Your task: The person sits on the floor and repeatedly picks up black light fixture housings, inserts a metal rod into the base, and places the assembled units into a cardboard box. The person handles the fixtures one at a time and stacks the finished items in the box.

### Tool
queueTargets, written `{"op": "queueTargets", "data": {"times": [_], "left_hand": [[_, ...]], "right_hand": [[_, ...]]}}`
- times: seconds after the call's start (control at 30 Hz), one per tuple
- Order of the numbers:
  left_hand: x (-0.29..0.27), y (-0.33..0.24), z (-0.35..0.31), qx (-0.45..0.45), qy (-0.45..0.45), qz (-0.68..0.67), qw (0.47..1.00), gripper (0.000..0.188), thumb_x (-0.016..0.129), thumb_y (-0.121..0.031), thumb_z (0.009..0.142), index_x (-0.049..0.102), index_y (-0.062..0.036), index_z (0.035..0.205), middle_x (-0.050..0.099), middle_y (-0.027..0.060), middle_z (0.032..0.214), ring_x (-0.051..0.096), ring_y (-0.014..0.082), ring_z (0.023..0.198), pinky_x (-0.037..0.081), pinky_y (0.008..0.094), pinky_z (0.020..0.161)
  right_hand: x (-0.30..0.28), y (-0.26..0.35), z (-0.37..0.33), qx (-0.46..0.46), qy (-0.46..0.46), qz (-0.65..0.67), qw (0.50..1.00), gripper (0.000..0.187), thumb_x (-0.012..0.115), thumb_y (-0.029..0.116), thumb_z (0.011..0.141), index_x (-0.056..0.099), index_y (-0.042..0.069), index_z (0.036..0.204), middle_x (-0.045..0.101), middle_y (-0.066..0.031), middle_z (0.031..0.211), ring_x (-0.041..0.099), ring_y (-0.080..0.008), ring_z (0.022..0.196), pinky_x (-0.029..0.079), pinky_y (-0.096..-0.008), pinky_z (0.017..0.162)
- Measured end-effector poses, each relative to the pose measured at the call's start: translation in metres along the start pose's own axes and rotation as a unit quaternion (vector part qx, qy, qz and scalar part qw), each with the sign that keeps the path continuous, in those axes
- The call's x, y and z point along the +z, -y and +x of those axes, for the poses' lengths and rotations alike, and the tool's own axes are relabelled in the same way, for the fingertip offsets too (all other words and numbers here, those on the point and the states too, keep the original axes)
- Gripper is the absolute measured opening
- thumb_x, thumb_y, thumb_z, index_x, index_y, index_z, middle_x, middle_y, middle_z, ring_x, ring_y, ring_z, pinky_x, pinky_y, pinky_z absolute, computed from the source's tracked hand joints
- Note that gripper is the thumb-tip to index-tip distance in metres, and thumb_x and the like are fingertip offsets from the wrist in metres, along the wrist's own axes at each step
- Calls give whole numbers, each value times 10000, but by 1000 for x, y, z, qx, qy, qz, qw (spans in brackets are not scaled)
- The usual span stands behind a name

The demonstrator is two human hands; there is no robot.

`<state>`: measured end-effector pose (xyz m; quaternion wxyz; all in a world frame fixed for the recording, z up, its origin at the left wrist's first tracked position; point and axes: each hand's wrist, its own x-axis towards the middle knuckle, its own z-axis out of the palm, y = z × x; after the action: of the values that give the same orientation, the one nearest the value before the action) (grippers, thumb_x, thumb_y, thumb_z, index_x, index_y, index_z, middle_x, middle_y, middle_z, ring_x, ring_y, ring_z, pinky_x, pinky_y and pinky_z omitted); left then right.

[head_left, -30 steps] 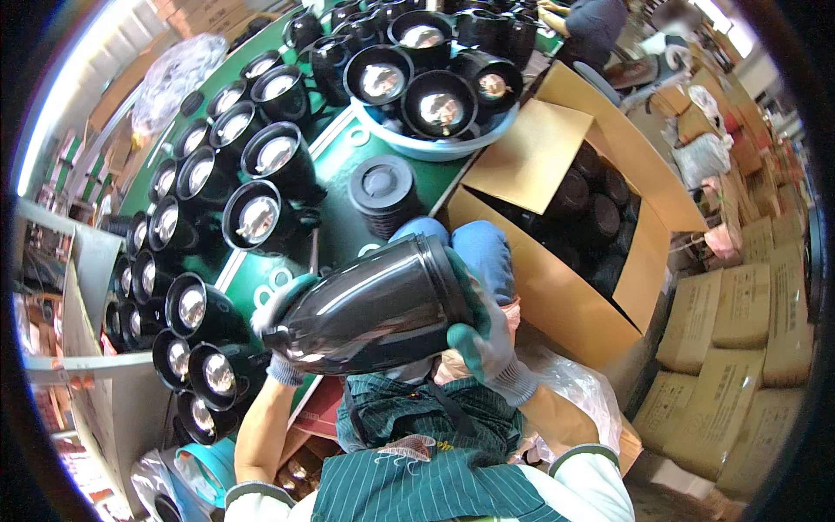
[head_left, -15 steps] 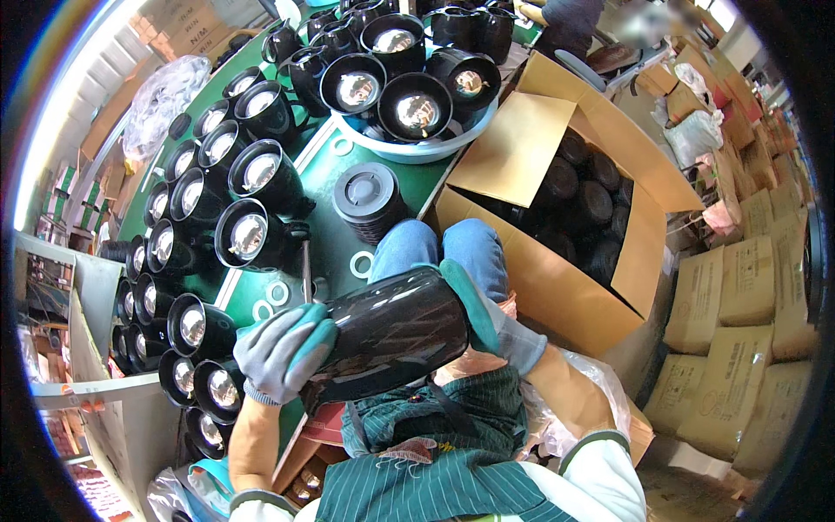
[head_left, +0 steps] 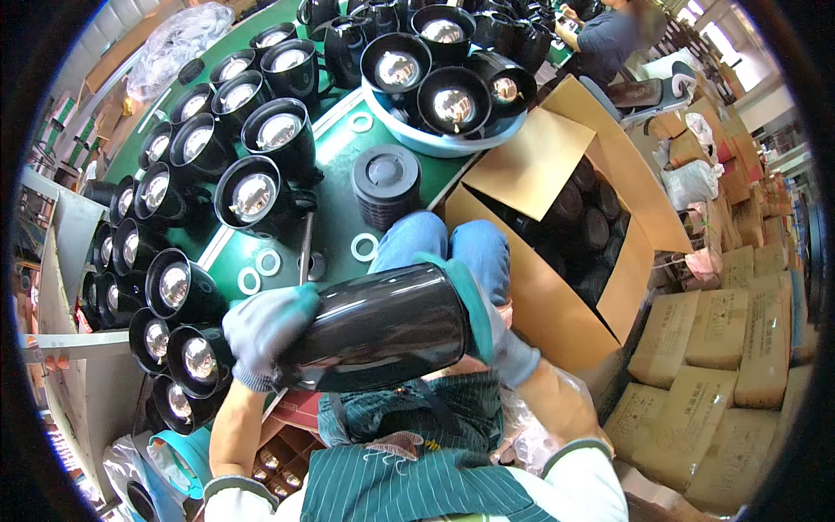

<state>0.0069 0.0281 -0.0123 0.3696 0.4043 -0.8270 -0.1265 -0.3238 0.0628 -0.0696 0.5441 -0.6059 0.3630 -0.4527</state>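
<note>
A glossy black jug body (head_left: 383, 326) lies sideways across my lap, held between both gloved hands. My left hand (head_left: 270, 335), blurred by motion, is closed round its left end; that end is mostly hidden. My right hand (head_left: 487, 322) presses against the wide right end, its fingers along the rim. A thin metal rod (head_left: 306, 248) stands out just beyond my left hand; its lower end is hidden. Several white rings (head_left: 364, 247) lie on the green table (head_left: 339, 204) beyond the jug body. Near them stands a stack of dark grey round lids (head_left: 386, 178).
Many black jugs with shiny silver liners (head_left: 255, 198) crowd the table's left side. A light-blue basin (head_left: 452, 143) holds more jugs. To the right, an open carton (head_left: 600, 322) contains dark round parts; closed cartons (head_left: 665, 335) are stacked beyond. Another person (head_left: 604, 39) works at the far right.
The view has shifted, moving the table items within the picture. The jug body stays between my hands and lies nearer level. My left hand is now more blurred.
</note>
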Motion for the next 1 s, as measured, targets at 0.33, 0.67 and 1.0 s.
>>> {"op": "queueTargets", "data": {"times": [0.33, 0.67, 1.0], "left_hand": [[82, 81, -94, -483, -11, -713, 509, 741, 341, -645, 1066, 564, -36, 1423, 654, 182, 1348, 674, 324, 1159, 558, 507, 1027], [-34, -2, 21, 176, -7, 111, 978, 381, 764, -224, 797, 758, -127, 1166, 766, 78, 1102, 748, 264, 1013, 603, 400, 870], [31, 63, -19, -276, 25, -475, 835, 527, 566, -432, 995, 652, 6, 1274, 669, 191, 1304, 680, 310, 1166, 572, 438, 981]], "right_hand": [[13, 10, -5, -29, 42, -33, 998, 1000, 666, 637, 905, 252, 102, 1643, 348, -205, 1635, 367, -366, 1493, 316, -487, 1225], [22, 7, 9, 123, -15, 97, 988, 785, 544, 500, 1034, 271, 67, 1628, 423, -143, 1606, 437, -276, 1460, 354, -448, 1217], [0, 38, -7, -175, 47, -270, 946, 1032, 516, 668, 942, 178, -14, 1639, 181, -263, 1686, 210, -404, 1557, 184, -489, 1268]]}}
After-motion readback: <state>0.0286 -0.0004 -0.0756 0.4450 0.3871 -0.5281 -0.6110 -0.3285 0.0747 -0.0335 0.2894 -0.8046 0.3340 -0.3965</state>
